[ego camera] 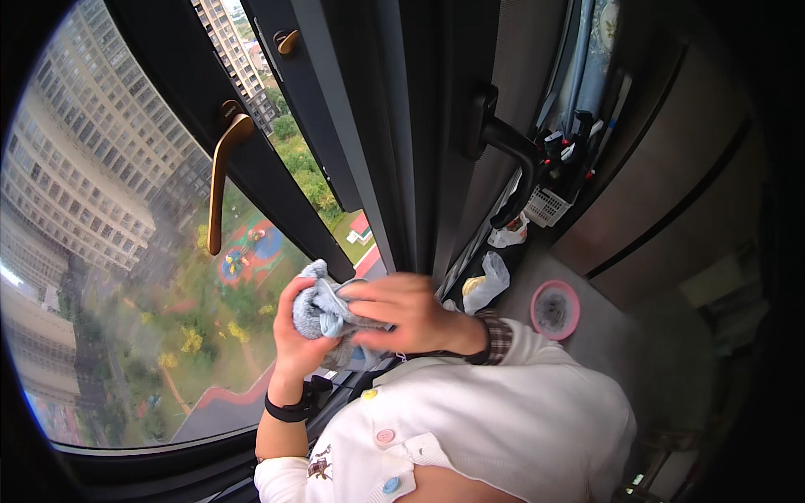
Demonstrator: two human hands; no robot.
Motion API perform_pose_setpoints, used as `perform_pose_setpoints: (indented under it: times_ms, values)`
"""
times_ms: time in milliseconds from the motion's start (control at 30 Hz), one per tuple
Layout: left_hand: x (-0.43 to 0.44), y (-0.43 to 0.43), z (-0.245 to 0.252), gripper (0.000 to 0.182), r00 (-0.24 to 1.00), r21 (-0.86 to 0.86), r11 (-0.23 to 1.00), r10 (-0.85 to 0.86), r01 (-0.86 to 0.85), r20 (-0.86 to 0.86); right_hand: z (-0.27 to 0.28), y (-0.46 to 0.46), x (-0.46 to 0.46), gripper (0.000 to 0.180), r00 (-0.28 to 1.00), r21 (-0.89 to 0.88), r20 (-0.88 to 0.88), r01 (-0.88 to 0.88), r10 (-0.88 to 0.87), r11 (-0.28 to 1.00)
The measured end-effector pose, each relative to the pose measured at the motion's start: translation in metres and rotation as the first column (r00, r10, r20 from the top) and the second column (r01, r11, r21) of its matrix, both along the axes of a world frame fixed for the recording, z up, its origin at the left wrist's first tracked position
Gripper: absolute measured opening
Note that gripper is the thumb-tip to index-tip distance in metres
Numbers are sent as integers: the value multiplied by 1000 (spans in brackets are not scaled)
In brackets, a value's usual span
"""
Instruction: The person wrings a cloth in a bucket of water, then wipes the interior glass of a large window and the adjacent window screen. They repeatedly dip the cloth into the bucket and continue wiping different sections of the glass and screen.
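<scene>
A bunched grey-blue cleaning cloth (319,308) is in front of my chest, close to the dark window frame. My left hand (294,336) is wrapped around the cloth from the left, thumb below it. Over its right side lies my right hand (402,311), blurred, with the fingertips touching the folds; whether they pinch the fabric is hard to make out. Behind the cloth stands a large window pane (188,352) in a dark frame, with a bronze window handle (221,182) above my left hand.
A black door handle (519,163) juts out at the upper right. Beyond it are a white plastic basket (548,206) of items and a plastic bag (490,283). On the floor sits a pink basin (573,302). A narrow gap between frames shows greenery far below.
</scene>
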State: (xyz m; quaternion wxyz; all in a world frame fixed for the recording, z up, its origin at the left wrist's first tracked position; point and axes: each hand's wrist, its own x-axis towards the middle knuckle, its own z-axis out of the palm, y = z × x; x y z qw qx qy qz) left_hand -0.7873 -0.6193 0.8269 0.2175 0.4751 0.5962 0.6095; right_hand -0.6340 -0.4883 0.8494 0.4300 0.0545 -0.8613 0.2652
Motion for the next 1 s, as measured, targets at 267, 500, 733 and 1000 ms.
perform_pose_setpoints:
  times_ms: [267,500,733,1000]
  values:
    - [12,-16,14,67,993,30,999,8,-11,114,57,82,85,33,774,-345,0,595,-634,726]
    - [7,-9,14,68,976,83,995,-76,60,206,114,121,107,24,550,368,-436,831,-712,417]
    - [17,-7,15,81,971,184,983,-48,4,234,103,134,160,30,482,293,-483,876,-731,384]
    - [24,-6,30,81,951,326,937,-211,130,227,12,-41,110,36,724,51,-538,539,-432,841]
